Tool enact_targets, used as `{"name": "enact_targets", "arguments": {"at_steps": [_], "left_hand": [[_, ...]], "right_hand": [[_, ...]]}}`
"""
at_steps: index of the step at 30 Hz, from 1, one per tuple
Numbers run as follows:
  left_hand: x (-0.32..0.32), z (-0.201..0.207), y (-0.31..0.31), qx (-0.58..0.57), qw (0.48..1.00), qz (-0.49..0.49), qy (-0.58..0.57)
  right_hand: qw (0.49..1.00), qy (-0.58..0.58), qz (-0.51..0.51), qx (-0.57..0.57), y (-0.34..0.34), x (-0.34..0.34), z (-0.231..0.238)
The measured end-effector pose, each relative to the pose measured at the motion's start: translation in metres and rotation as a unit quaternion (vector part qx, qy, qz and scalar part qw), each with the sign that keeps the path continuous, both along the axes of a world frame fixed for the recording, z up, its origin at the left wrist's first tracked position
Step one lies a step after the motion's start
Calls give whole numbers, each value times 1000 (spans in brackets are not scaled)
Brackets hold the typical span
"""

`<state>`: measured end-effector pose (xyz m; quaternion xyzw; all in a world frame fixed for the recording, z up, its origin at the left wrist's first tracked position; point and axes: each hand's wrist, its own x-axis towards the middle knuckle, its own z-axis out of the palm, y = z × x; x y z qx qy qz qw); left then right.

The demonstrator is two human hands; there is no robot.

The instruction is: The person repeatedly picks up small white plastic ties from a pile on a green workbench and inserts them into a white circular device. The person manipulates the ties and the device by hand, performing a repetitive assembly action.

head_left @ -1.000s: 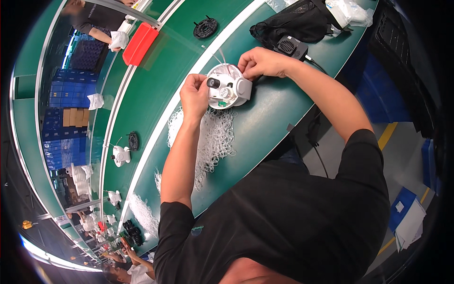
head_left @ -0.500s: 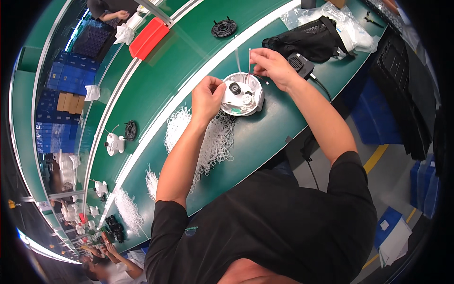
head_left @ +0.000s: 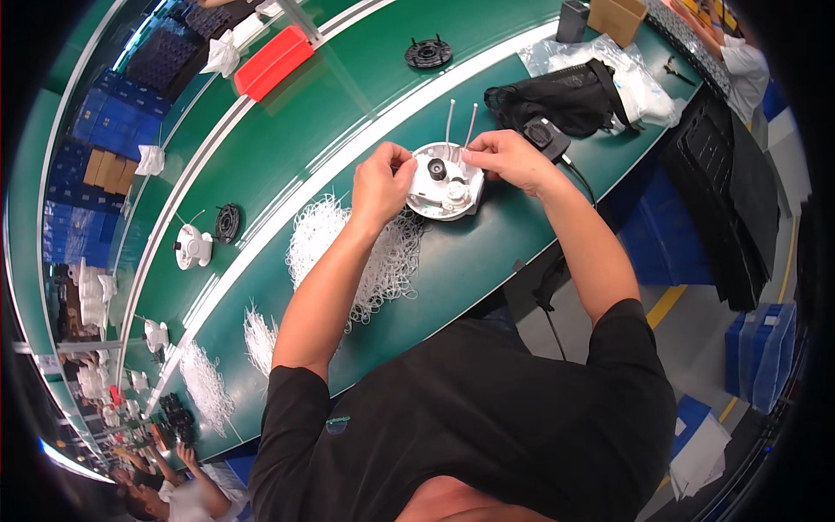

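A round white camera housing (head_left: 424,197) with a black lens (head_left: 437,169) sits at the table's middle, its inside facing up. Two thin rods like antennas (head_left: 450,122) rise from its far side. My left hand (head_left: 379,183) pinches the housing's left rim between thumb and fingers. At the far right rim is my right hand (head_left: 511,162), thumb and fingers closed close to the base of one rod. Whatever small part those fingers may hold is hidden. Beside my left forearm lies a heap of white cable loops (head_left: 383,270).
A black mesh bag (head_left: 557,91) and a black device with a cable (head_left: 545,137) lie to the right. Beyond stand a red bin (head_left: 274,63), a black round part (head_left: 428,53) and another white camera unit (head_left: 193,247) on the conveyor (head_left: 357,78). Other people work at the far left and upper right.
My right hand has come down from a raised rod to the housing's rim. Both rods now stand up, and the dark wires by the rim no longer show. My left hand stays on the rim.
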<state>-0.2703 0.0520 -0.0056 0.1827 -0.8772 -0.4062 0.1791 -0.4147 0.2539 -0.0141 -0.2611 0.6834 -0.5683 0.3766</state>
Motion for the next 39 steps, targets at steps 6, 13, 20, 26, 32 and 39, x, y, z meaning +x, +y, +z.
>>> {"name": "enact_targets", "arguments": {"at_steps": [6, 13, 20, 26, 32, 39], "left_hand": [[5, 8, 3, -19, 1000, -14, -4], [10, 9, 4, -3, 1000, -17, 21], [13, 7, 2, -29, 999, -19, 38], [15, 10, 1, -43, 999, -18, 23], [17, 9, 2, -47, 999, -9, 13], [21, 11, 7, -52, 998, 13, 21]], "right_hand": [[995, 33, -80, -41, -12, -9, 18], [984, -63, -82, -144, -39, -7, 9], [991, -1, -5, -130, -52, -6, 21], [978, 174, 45, -101, -57, -6, 28], [985, 104, 78, -113, -60, -4, 30], [982, 125, 79, -120, -58, 7, 38]]}}
